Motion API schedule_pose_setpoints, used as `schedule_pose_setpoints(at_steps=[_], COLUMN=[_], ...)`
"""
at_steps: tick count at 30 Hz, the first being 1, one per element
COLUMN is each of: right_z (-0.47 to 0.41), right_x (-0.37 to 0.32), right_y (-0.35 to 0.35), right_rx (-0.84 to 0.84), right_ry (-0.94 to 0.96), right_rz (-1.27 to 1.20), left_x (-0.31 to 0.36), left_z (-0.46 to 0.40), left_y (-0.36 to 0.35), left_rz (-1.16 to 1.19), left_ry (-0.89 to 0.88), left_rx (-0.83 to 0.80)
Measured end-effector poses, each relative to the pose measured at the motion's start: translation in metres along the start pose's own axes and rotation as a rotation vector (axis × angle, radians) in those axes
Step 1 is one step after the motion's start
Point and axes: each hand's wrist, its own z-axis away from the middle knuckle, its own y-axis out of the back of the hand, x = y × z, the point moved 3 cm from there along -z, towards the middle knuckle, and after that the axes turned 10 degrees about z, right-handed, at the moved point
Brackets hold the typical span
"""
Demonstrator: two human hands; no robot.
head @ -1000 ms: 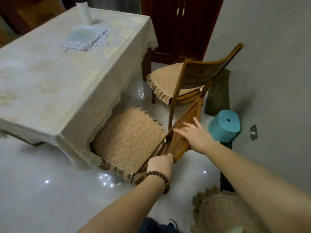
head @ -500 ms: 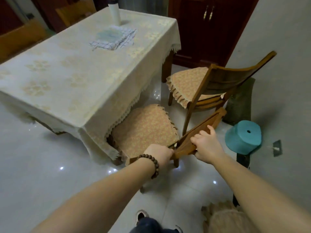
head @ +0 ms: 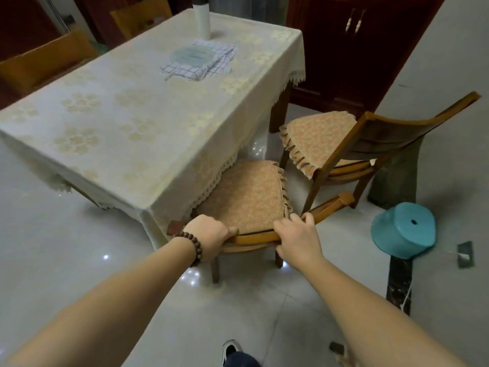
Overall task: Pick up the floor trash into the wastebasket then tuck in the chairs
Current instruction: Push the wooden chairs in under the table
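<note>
Both hands grip the top rail of the near chair (head: 246,200): left hand (head: 211,233) curled over the rail's left part, right hand (head: 296,234) with fingers (head: 304,217) wrapped over it further right. The rail runs left to right across the view, its right end angled away. The table (head: 148,102) lies directly ahead of the knuckles — the seat front already sits under the tablecloth edge. Judgement: a straight push forward finishes this one. The second chair (head: 352,144) stands to the right, well clear of the table, nearer the right hand — not yet tucked.
</note>
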Motion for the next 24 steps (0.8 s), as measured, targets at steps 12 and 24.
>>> schedule_pose_setpoints(at_steps=[12, 24], right_z=[-0.03, -0.141], right_x=[0.027, 0.156], right_y=[-0.01, -0.005], right_rx=[-0.025, 0.021], right_ry=[0.104, 0.423], right_rz=[0.049, 0.029], left_x=[0.007, 0.034], left_z=[-0.019, -0.133], left_y=[0.0, 0.061], left_rz=[0.088, 0.205], left_ry=[0.112, 0.393], left_rx=[0.041, 0.073])
